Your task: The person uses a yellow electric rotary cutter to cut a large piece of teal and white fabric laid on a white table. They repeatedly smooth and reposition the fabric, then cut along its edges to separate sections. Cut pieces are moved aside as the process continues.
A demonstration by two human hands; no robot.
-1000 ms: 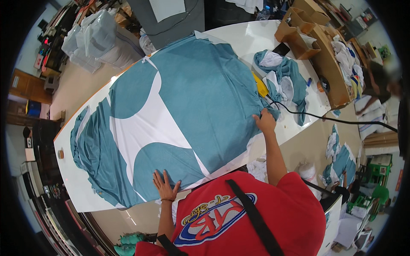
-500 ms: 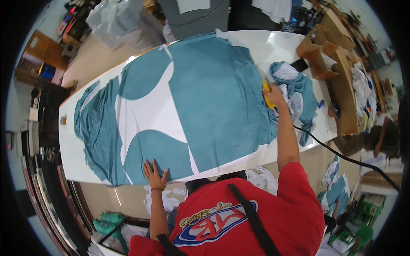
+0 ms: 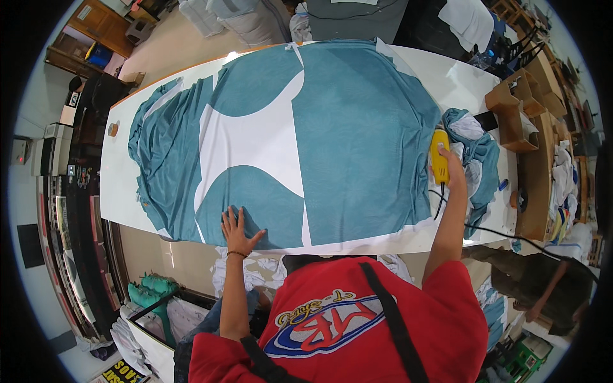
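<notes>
Teal-and-white printed cloth [image 3: 364, 140] lies spread across the white table [image 3: 118, 191], bunched into folds at its left end. My left hand [image 3: 239, 235] rests flat on the cloth near the front edge, fingers spread. At the cloth's right edge my right hand [image 3: 452, 165] is wrapped around a yellow corded electric cloth cutter [image 3: 439, 153]. The cutter's working end is too small to make out. Just right of it lies a heap of crumpled teal and white cloth [image 3: 480, 153].
A black cord [image 3: 504, 233] trails off to the right. Cardboard boxes [image 3: 518, 110], a dark phone-like object [image 3: 486, 120] and a blue item [image 3: 504, 185] sit at the right end. A tape roll [image 3: 113, 129] is far left. Another person [image 3: 543, 281] is at the right.
My view has shifted, so the table appears further left-turned. My right hand keeps hold of the yellow cutter, now seen more fully at the cloth's edge. My left hand stays flat on the cloth.
</notes>
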